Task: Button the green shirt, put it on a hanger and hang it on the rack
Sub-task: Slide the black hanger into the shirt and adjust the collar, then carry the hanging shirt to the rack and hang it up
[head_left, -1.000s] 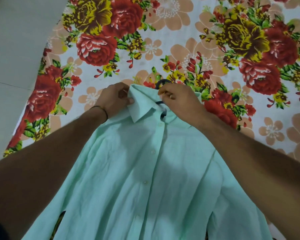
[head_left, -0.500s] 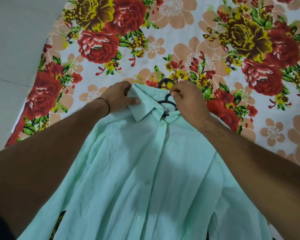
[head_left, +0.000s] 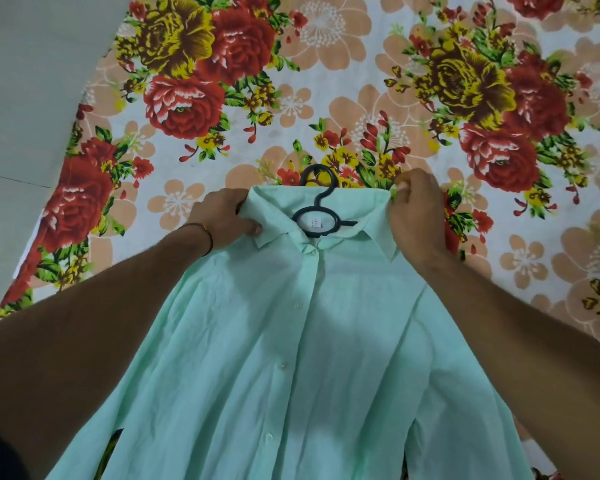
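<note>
Item one, left hand: I see its fingers curled round the left end of the collar, thumb on top of the cloth, a thin dark thread band on the wrist. Item two, right hand: it pinches the right end of the same collar between thumb and fingertips, holding that corner raised and the collar drawn flat between the two hands. Item three, black hanger: its hook stands out past the back edge of the collar over the printed cloth, its ring lies in the neck opening, and a small white label shows through the ring; the arms of the hanger are hidden inside the garment. Item four, green shirt: it lies front side up, spread from the collar towards me, the placket closed as far as I can see, with pale buttons down it. Item five, floral bedsheet: red and yellow roses on white, lying under the shirt. Item six, pale floor, left of the sheet.
</note>
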